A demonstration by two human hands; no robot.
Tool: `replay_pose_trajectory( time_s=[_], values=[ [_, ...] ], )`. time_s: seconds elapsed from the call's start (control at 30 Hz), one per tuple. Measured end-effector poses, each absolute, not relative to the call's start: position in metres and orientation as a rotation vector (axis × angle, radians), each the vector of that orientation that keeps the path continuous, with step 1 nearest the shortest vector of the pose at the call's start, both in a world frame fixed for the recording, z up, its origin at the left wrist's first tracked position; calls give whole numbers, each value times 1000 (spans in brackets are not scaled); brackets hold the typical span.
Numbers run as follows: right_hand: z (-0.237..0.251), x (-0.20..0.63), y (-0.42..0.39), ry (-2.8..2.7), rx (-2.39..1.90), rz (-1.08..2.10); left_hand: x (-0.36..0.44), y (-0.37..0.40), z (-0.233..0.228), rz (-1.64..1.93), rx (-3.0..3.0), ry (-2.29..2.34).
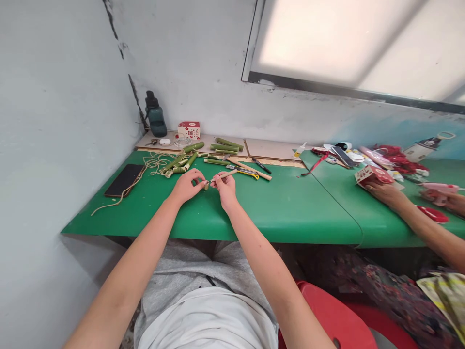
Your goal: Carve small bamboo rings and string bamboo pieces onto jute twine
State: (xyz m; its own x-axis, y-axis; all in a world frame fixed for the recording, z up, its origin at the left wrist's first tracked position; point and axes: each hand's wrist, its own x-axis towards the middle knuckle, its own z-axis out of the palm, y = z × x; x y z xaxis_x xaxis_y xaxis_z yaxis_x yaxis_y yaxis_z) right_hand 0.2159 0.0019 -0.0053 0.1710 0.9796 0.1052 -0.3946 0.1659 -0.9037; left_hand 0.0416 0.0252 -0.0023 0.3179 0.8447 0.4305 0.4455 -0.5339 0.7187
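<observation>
My left hand [188, 185] pinches a small bamboo piece [206, 184] just above the green table [290, 208]. My right hand [225, 188] grips a thin wooden-handled tool [228, 174] whose tip meets that piece. Both hands are close together over the table's near middle. Beyond them lie several green bamboo sections [181, 164] and a tangle of twine [154, 162].
A black phone [124, 179] lies at the left. A dark bottle [156, 115], a red-and-white box [189, 130] and more bamboo [227, 144] sit on boards at the back. At the right another person's hand [387, 193] rests by a red box, with a pink glue gun [439, 188] nearby.
</observation>
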Motion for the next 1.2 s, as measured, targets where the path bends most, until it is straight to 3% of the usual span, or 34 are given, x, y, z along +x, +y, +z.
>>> replay_pose_trajectory(
  time_s=[1.2],
  values=[
    [-11,220,5,-756,-871,1100,42,30,-5,1259,2017,1113]
  ],
)
